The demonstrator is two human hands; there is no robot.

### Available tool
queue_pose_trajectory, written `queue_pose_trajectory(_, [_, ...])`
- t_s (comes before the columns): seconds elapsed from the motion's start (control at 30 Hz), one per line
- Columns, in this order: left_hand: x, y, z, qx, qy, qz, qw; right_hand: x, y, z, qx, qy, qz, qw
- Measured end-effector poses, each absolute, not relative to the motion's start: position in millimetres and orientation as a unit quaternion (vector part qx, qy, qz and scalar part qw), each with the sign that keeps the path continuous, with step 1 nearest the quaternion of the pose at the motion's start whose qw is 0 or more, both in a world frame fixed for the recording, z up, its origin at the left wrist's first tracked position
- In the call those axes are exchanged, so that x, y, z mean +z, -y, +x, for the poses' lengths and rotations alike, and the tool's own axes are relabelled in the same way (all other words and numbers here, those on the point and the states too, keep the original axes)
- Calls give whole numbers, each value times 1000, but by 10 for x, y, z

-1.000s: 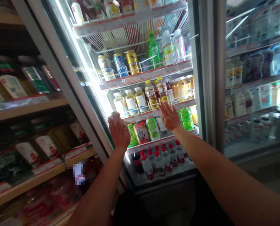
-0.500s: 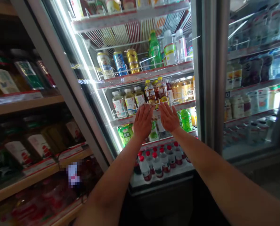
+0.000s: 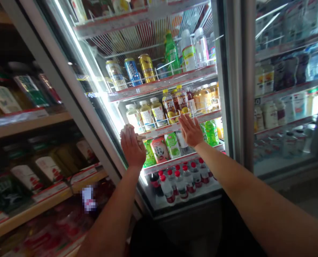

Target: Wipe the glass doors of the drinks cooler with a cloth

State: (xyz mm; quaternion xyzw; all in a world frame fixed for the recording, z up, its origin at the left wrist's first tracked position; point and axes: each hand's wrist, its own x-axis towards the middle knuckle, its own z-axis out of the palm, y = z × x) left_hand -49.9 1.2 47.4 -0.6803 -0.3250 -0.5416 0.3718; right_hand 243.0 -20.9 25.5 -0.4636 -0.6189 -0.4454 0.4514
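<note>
Against the glass door point(image 3: 94, 107) of a lit drinks fridge, my left hand point(image 3: 133, 147) presses a pale crumpled cloth point(image 3: 127, 127) with its palm. The cloth's edges stick out past the fingertips and beside the thumb side; the rest is hidden under the hand. Over to the right, my right hand point(image 3: 191, 131) lies flat on the same glass, fingers stretched out, with nothing seen in it. Behind the pane, brown tea bottles point(image 3: 170, 106) stand above the right hand, and a red-labelled drink point(image 3: 160, 150) and a green-labelled bottle point(image 3: 172, 145) show between the hands.
Cans point(image 3: 132, 72) and a green bottle point(image 3: 171, 51) stand on a higher fridge shelf. Red-capped bottles point(image 3: 180, 184) fill the bottom. At left are wooden shelves point(image 3: 27, 125) with juice bottles; at right, beyond a metal frame point(image 3: 240, 89), is another glass-fronted fridge.
My left hand has slid left and slightly down across the glass with the cloth, away from my right hand. The right hand stays almost in place.
</note>
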Motion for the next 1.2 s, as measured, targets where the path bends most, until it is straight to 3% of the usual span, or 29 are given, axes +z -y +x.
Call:
queue_pose_trajectory(0.2, [-746, 37, -510, -465, 301, -749, 364, 251, 208, 2425, -460, 610, -456, 456])
queue_pose_trajectory(0.3, [-1011, 42, -379, -434, 296, -763, 378, 255, 214, 2417, -485, 600, -448, 452])
queue_pose_trajectory(0.5, [-436, 38, 117, -420, 242, -790, 375, 259, 197, 2420, -473, 601, -457, 454])
queue_pose_trajectory(0.73, [344, -18, 584, -534, 231, -755, 303, 322, 393, 2258, -365, 618, -468, 515])
queue_pose_trajectory(0.83, [438, -42, 668, -553, 225, -756, 267, 417, 520, 2063, -354, 637, -435, 529])
queue_pose_trajectory(1.0, [425, -33, 577, -563, 265, -737, 263, 595, 470, 1793, -326, 731, -388, 456])
queue_pose_trajectory(1.2, [298, -31, -125, -502, 214, -752, 370, 419, 339, 1707, -349, 720, -415, 433])
